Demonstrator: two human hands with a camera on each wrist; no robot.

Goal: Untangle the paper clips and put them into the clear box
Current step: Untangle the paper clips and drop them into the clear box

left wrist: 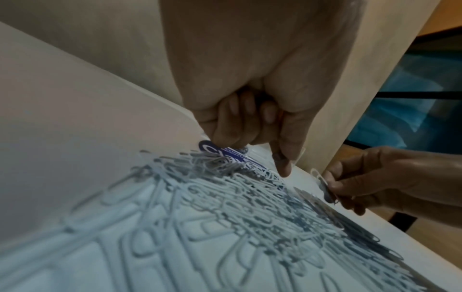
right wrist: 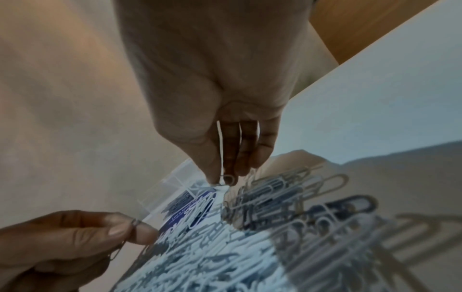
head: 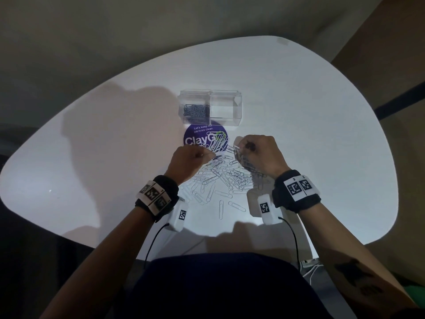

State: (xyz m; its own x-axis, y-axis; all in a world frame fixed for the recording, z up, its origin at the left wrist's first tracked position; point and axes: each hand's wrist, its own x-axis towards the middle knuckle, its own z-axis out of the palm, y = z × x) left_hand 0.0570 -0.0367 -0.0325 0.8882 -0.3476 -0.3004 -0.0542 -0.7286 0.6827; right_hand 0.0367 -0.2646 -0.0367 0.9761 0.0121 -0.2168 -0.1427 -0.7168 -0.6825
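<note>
A heap of silver paper clips [head: 224, 178] lies on the white table [head: 92, 157] between my two hands. My left hand [head: 201, 155] is at the heap's far left and pinches a single paper clip [right wrist: 133, 223] between thumb and finger. My right hand [head: 240, 149] pinches a clip [right wrist: 227, 179] at the top of a tangled bunch [right wrist: 287, 197], which hangs from it down to the heap. Beyond the hands stands the clear box [head: 226, 107] with two compartments. The left one holds several clips [head: 196, 110].
A round purple sticker [head: 197, 139] lies flat on the table between the box and the heap, with some clips on it. Single loose clips [head: 221, 209] are scattered toward the near table edge. My lap is below that edge.
</note>
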